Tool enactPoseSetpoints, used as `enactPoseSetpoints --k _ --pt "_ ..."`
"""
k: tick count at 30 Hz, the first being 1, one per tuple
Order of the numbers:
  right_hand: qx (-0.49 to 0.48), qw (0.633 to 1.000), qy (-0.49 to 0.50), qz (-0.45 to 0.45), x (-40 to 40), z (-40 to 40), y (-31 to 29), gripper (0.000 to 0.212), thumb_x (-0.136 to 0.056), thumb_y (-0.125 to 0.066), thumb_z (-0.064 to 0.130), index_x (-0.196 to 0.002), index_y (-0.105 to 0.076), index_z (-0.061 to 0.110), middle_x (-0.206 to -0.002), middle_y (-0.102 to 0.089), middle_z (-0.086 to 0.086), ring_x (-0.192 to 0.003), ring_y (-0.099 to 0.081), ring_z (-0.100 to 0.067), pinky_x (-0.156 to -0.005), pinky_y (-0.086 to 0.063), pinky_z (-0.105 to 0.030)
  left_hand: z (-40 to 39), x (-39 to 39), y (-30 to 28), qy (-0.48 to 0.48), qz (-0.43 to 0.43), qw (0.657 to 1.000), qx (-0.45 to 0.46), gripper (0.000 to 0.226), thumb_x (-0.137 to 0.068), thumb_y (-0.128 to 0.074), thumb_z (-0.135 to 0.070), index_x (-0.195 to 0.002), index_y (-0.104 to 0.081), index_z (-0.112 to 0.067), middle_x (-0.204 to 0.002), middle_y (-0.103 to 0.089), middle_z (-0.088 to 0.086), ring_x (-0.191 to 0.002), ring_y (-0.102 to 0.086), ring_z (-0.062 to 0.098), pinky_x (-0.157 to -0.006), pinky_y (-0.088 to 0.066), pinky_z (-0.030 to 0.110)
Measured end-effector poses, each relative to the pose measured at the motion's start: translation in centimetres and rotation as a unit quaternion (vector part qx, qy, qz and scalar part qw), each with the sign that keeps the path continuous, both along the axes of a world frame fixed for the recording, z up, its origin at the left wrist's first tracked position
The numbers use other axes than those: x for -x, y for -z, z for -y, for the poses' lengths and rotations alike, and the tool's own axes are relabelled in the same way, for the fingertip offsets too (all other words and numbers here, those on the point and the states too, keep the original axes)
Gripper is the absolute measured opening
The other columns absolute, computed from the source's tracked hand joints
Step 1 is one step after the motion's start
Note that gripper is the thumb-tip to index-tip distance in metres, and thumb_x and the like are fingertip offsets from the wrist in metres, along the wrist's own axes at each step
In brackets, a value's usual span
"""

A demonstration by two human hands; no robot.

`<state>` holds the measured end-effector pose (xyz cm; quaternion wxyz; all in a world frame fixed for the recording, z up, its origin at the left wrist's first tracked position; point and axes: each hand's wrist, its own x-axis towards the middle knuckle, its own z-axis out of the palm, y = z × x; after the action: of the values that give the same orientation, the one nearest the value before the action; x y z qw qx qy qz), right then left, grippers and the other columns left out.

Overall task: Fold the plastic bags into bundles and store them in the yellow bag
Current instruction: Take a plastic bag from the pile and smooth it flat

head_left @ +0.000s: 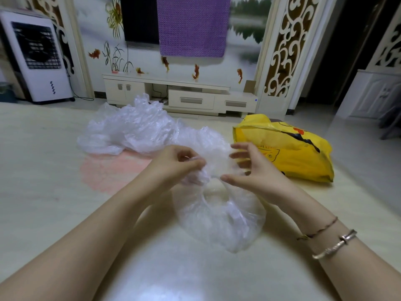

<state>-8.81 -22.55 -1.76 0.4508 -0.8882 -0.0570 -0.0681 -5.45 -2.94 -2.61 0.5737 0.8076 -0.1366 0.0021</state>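
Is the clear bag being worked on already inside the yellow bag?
No, the clear bag hangs between the left hand and right hand, in front of the yellow bag on the floor.
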Motion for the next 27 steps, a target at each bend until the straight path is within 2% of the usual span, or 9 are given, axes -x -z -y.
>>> enactPoseSetpoints --k 3,6,8,10,12,14,18,22,27 --pt "0.076 0.993 0.029 -0.087 -0.3 0.9 0.3 0.038 -0.079 -0.076 0.039 -0.104 -0.055 0.02 -0.094 -0.059 0.011 -0.076 -0.053 0.001 -0.057 -0.039 -0.012 -0.3 -0.1 0.0 -0.088 -0.01 0.992 0.095 0.011 -0.089 -0.067 -0.019 -0.082 -0.072 -0.012 -0.077 -0.066 0.005 -0.071 -0.063 0.018 -0.068 -0.048 0.03" --pt "0.009 0.994 0.052 -0.092 -0.9 1.5 0.6 0.018 -0.084 -0.072 0.021 -0.094 -0.063 0.01 -0.08 -0.066 -0.005 -0.062 -0.055 -0.013 -0.056 -0.044 -0.025 -0.7 0.3 0.0 -0.164 -0.024 0.977 0.13 0.016 -0.091 -0.062 -0.015 -0.08 -0.061 -0.004 -0.066 -0.062 0.012 -0.053 -0.063 0.02 -0.05 -0.048 0.024" --pt "-0.018 0.993 0.079 -0.082 -1.4 1.8 0.6 0.009 -0.088 -0.067 0.015 -0.091 -0.063 0.007 -0.069 -0.063 -0.007 -0.051 -0.054 -0.015 -0.047 -0.044 -0.025 -1.2 0.8 0.1 -0.208 -0.001 0.978 0.026 0.019 -0.091 -0.058 -0.016 -0.079 -0.056 -0.002 -0.062 -0.061 0.008 -0.047 -0.061 0.015 -0.045 -0.048 0.023" --pt "0.03 0.992 0.093 -0.083 -2.0 2.0 0.8 0.009 -0.09 -0.064 0.018 -0.093 -0.062 0.01 -0.07 -0.062 -0.005 -0.047 -0.052 -0.015 -0.041 -0.042 -0.024 -1.9 1.0 0.6 -0.206 0.043 0.956 -0.202 0.016 -0.088 -0.056 -0.024 -0.082 -0.056 -0.009 -0.072 -0.064 0.005 -0.068 -0.064 0.022 -0.061 -0.052 0.033" --pt "0.089 0.988 0.089 -0.084 -2.4 2.2 1.2 0.014 -0.089 -0.065 0.023 -0.1 -0.06 0.015 -0.082 -0.062 -0.003 -0.06 -0.056 -0.016 -0.051 -0.047 -0.029 -2.2 1.4 0.7 -0.2 0.055 0.902 -0.379 0.018 -0.088 -0.054 -0.035 -0.094 -0.055 -0.018 -0.087 -0.061 0.0 -0.084 -0.06 0.023 -0.066 -0.044 0.032" --pt "0.124 0.987 0.091 -0.039 -2.3 2.5 1.3 0.017 -0.09 -0.063 0.024 -0.106 -0.058 0.02 -0.098 -0.061 0.001 -0.08 -0.058 -0.015 -0.068 -0.05 -0.03 -2.2 1.5 0.6 -0.205 0.1 0.873 -0.432 0.031 -0.089 -0.054 -0.044 -0.107 -0.049 -0.02 -0.101 -0.056 -0.002 -0.097 -0.054 0.024 -0.072 -0.043 0.034" --pt "0.169 0.975 -0.019 0.146 -0.1 1.7 0.8 0.026 -0.096 -0.049 0.013 -0.117 -0.056 0.026 -0.121 -0.057 0.011 -0.11 -0.051 -0.001 -0.092 -0.039 -0.011 -2.1 1.1 0.4 -0.049 0.26 0.924 -0.277 0.029 -0.094 -0.056 -0.029 -0.121 -0.053 -0.02 -0.125 -0.048 -0.006 -0.117 -0.044 0.018 -0.093 -0.034 0.025" --pt "0.34 0.929 -0.14 -0.026 0.7 0.6 2.3 0.057 -0.103 -0.031 0.037 -0.154 -0.012 0.02 -0.16 -0.015 0.008 -0.145 -0.012 -0.002 -0.112 -0.009 -0.015 -1.7 1.1 2.1 0.128 0.173 0.89 -0.401 0.054 -0.101 -0.04 -0.04 -0.15 -0.029 -0.022 -0.157 -0.029 -0.006 -0.146 -0.018 0.011 -0.113 -0.013 0.02" --pt "0.434 0.877 -0.137 -0.152 0.7 2.3 1.8 0.082 -0.09 -0.024 0.068 -0.151 0.016 0.031 -0.156 0.023 0.019 -0.142 0.019 0.001 -0.118 0.01 -0.037 -2.8 0.6 2.5 0.154 0.066 0.833 -0.527 0.084 -0.087 -0.027 -0.073 -0.152 0.012 -0.037 -0.157 0.019 -0.02 -0.145 0.018 0.004 -0.12 0.011 0.041"
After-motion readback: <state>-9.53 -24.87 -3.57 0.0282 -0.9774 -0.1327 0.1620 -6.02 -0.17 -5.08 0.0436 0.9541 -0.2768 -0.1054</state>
